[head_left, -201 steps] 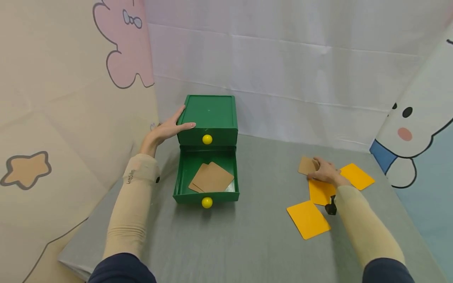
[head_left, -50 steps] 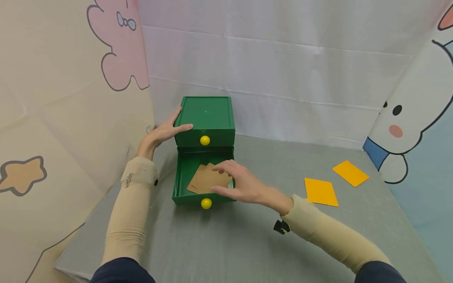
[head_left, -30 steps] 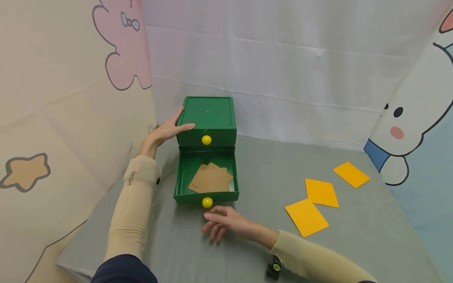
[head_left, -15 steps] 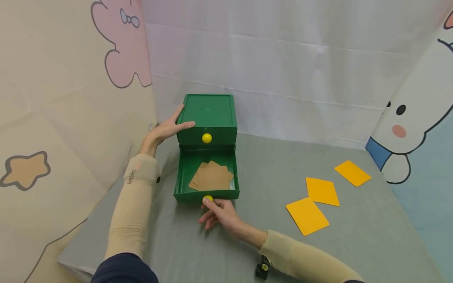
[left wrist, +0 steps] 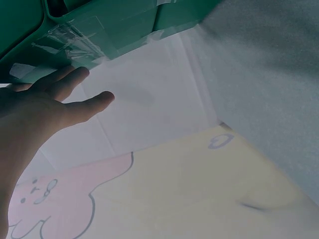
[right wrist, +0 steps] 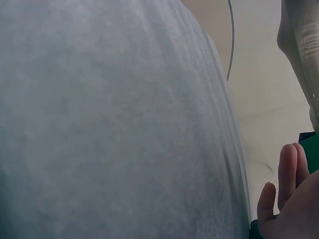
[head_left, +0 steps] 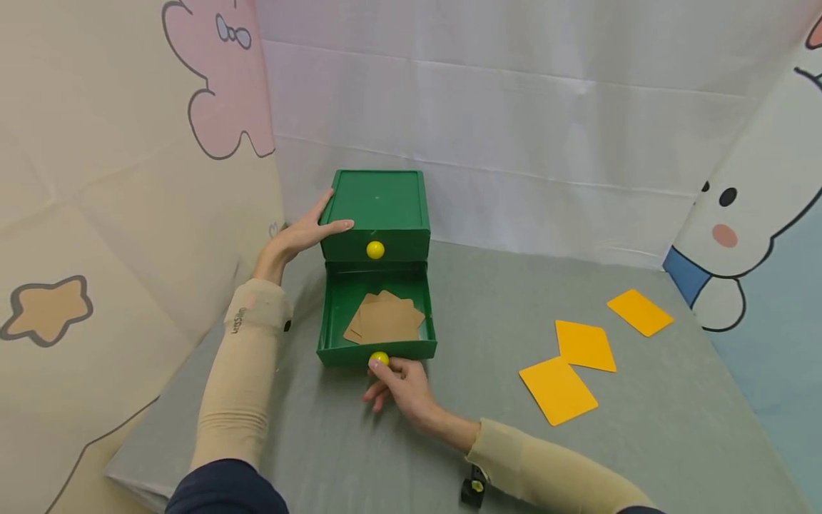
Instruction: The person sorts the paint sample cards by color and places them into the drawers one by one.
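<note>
A green two-drawer box (head_left: 379, 200) stands against the back curtain. Its lower drawer (head_left: 335, 296) is pulled out, with several overlapping brown cards (head_left: 389, 321) inside. My left hand (head_left: 300, 235) rests on the box's upper left edge, thumb on top; in the left wrist view its extended fingers lie against the green side (left wrist: 109, 30). My right hand (head_left: 411, 392) pinches the lower drawer's yellow knob (head_left: 381, 358) between thumb and index finger, its other fingers loosely spread below. The right wrist view shows part of that hand at lower right, the knob out of sight.
Three orange-yellow cards lie on the grey cloth at right: a near card (head_left: 559, 390), a middle card (head_left: 586, 345) touching or almost touching it, and a far card (head_left: 639, 313). The upper drawer, with its yellow knob (head_left: 375, 250), is closed. Printed curtains border the table.
A brown card from the right has joined those in the drawer. My right hand has left the drawer and taken hold of its knob. The left hand stays on the box.
</note>
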`<act>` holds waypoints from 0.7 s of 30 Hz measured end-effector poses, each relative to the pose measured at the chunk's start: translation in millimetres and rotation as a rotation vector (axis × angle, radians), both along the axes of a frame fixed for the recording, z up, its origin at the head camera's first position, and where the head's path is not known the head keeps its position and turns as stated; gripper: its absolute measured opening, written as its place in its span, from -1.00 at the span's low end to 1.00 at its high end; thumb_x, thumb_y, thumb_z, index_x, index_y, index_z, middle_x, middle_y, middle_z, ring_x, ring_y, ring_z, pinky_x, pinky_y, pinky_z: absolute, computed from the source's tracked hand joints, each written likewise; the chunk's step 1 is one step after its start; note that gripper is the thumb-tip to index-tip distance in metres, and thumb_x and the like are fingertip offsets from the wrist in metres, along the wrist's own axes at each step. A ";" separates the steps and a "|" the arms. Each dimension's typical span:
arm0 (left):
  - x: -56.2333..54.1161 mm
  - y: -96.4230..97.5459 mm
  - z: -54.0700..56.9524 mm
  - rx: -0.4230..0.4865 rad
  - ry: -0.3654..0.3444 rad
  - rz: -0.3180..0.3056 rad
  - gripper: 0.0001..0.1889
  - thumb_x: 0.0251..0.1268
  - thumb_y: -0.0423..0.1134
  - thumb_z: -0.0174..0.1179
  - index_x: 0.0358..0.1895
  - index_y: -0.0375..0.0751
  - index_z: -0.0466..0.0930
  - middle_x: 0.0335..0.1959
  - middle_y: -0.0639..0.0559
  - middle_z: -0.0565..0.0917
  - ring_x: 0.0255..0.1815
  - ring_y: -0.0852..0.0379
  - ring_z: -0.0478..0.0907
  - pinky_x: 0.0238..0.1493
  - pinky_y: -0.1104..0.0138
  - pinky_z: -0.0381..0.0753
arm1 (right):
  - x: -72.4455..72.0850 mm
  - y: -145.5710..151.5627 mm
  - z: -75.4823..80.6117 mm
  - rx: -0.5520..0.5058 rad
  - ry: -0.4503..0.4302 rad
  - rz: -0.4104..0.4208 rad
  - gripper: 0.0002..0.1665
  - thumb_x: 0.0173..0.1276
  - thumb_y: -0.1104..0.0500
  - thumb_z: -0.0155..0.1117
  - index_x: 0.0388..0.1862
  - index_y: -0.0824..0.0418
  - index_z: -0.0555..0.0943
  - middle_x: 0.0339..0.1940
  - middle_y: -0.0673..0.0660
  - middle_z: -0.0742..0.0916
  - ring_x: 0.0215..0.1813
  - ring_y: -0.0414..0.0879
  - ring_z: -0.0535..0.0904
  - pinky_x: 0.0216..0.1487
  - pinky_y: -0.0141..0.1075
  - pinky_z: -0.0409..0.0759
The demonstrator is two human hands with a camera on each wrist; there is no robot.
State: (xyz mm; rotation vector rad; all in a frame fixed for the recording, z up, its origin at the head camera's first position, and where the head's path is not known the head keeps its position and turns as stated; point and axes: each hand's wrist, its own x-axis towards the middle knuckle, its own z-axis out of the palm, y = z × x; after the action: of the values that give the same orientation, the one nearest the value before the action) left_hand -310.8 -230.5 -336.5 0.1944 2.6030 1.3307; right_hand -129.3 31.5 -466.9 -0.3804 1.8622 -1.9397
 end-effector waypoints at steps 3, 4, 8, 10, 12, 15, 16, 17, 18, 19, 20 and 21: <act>-0.5 -0.5 0.3 -0.002 0.000 0.001 0.00 0.23 0.35 0.07 0.49 0.47 -0.53 0.56 0.31 -0.48 0.61 0.00 -0.49 0.49 -0.27 -0.24 | -0.3 -0.4 -0.1 0.013 0.011 -0.007 -0.40 0.45 -0.08 0.13 -0.09 0.54 0.54 -0.43 0.45 0.75 -0.63 -0.13 0.62 -0.32 -0.21 0.69; -0.3 -0.5 0.5 -0.001 0.000 0.000 0.00 0.24 0.34 0.07 0.50 0.46 -0.53 0.56 0.30 -0.48 0.61 0.00 -0.49 0.49 -0.28 -0.25 | -0.3 -0.5 -0.1 0.015 0.013 -0.009 -0.39 0.45 -0.08 0.13 -0.08 0.53 0.55 -0.43 0.44 0.75 -0.63 -0.13 0.62 -0.32 -0.22 0.69; 6.7 3.2 8.2 0.010 -0.018 -0.005 0.00 0.29 0.25 0.07 0.52 0.34 -0.54 0.57 0.22 -0.49 0.61 -0.04 -0.51 0.48 -0.29 -0.26 | -0.1 -1.0 0.1 0.031 0.024 -0.012 -0.38 0.44 -0.11 0.12 -0.06 0.51 0.56 -0.43 0.42 0.76 -0.63 -0.12 0.62 -0.30 -0.23 0.67; 14.5 7.4 16.2 0.016 -0.029 -0.011 -0.01 0.33 0.19 0.07 0.54 0.26 -0.54 0.58 0.17 -0.50 0.61 -0.06 -0.51 0.49 -0.28 -0.26 | -0.1 -1.3 0.3 0.035 0.031 -0.016 -0.39 0.44 -0.10 0.13 -0.07 0.50 0.56 -0.43 0.43 0.76 -0.62 -0.07 0.63 -0.30 -0.22 0.67; 21.0 10.6 23.0 0.022 -0.036 -0.016 -0.01 0.35 0.13 0.06 0.54 0.19 -0.54 0.58 0.11 -0.50 0.61 -0.09 -0.51 0.49 -0.28 -0.26 | -0.6 -1.7 0.3 0.042 0.036 -0.019 -0.41 0.44 -0.09 0.13 -0.08 0.49 0.57 -0.43 0.43 0.75 -0.61 0.00 0.64 -0.31 -0.21 0.67; 25.9 12.5 27.8 0.023 -0.038 -0.021 -0.02 0.36 0.11 0.05 0.55 0.15 -0.53 0.59 0.09 -0.49 0.61 -0.10 -0.50 0.49 -0.28 -0.25 | -1.8 -2.3 0.7 0.054 0.038 -0.027 -0.43 0.44 -0.09 0.14 -0.09 0.48 0.57 -0.43 0.43 0.76 -0.61 0.02 0.64 -0.32 -0.21 0.65; 26.0 12.3 28.1 0.026 -0.036 -0.022 -0.02 0.36 0.11 0.06 0.55 0.15 -0.53 0.59 0.08 -0.49 0.61 -0.10 -0.51 0.49 -0.28 -0.25 | -2.5 -2.6 0.9 0.057 0.042 -0.027 -0.44 0.44 -0.08 0.14 -0.10 0.48 0.57 -0.43 0.42 0.76 -0.60 0.03 0.64 -0.32 -0.20 0.65; 25.3 12.0 27.9 0.026 -0.036 -0.022 -0.02 0.36 0.11 0.06 0.55 0.15 -0.53 0.59 0.08 -0.49 0.61 -0.11 -0.50 0.49 -0.28 -0.25 | -3.0 -2.8 1.3 0.061 0.041 -0.030 -0.44 0.44 -0.09 0.14 -0.10 0.47 0.58 -0.43 0.41 0.76 -0.61 0.00 0.64 -0.32 -0.20 0.65; 25.3 12.1 28.3 0.025 -0.035 -0.022 -0.02 0.36 0.12 0.06 0.55 0.15 -0.53 0.59 0.08 -0.49 0.61 -0.11 -0.50 0.49 -0.28 -0.25 | -3.5 -3.0 1.6 0.064 0.041 -0.031 -0.44 0.44 -0.09 0.14 -0.10 0.46 0.58 -0.44 0.41 0.76 -0.61 -0.03 0.64 -0.31 -0.20 0.65; 25.5 12.2 28.8 0.024 -0.035 -0.023 -0.02 0.36 0.12 0.06 0.55 0.15 -0.54 0.59 0.08 -0.49 0.61 -0.11 -0.50 0.49 -0.28 -0.25 | -4.0 -3.2 2.1 0.061 0.044 -0.032 -0.45 0.45 -0.08 0.13 -0.11 0.45 0.58 -0.44 0.40 0.76 -0.61 -0.02 0.64 -0.31 -0.20 0.65; 25.7 12.4 29.4 0.023 -0.034 -0.023 -0.02 0.36 0.12 0.05 0.55 0.15 -0.54 0.59 0.08 -0.49 0.61 -0.11 -0.50 0.49 -0.28 -0.25 | -4.5 -3.4 2.6 0.063 0.046 -0.034 -0.47 0.45 -0.07 0.13 -0.11 0.44 0.58 -0.44 0.40 0.76 -0.61 -0.01 0.64 -0.30 -0.19 0.64; 26.1 12.7 30.0 0.023 -0.033 -0.024 -0.02 0.36 0.11 0.05 0.55 0.15 -0.53 0.59 0.08 -0.49 0.61 -0.10 -0.50 0.49 -0.27 -0.25 | -5.0 -3.6 2.8 0.066 0.047 -0.034 -0.49 0.46 -0.06 0.13 -0.11 0.42 0.59 -0.43 0.41 0.76 -0.60 0.01 0.65 -0.29 -0.19 0.64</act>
State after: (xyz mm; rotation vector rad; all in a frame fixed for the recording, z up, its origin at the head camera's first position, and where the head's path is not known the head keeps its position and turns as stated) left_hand -284.8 -217.8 -306.5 0.2052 2.5514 1.3445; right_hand -134.4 27.9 -464.0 -0.3797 1.9696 -1.9008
